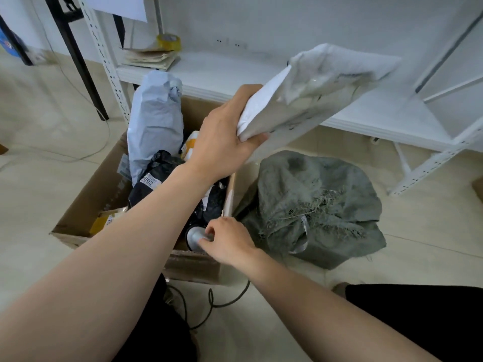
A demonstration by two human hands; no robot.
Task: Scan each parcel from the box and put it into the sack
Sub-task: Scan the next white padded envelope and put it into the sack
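Note:
My left hand [224,137] grips one end of a white parcel [313,92] and holds it up in the air, above and between the cardboard box [86,205] and the grey-green sack [321,205]. My right hand [227,241] holds a grey scanner [194,237] at the box's near right corner; its cable [217,304] trails down to the floor. Inside the box lie a tall pale-blue parcel [154,121], black parcels [162,168] with a white label, and a yellow one [104,220]. The sack sits crumpled on the floor to the right of the box.
A white metal shelf unit [261,71] stands behind the box and sack, with a roll of yellow tape [168,42] and a stack of papers [151,57] on it. A black frame leg [78,61] stands at the left. Beige tiled floor surrounds everything.

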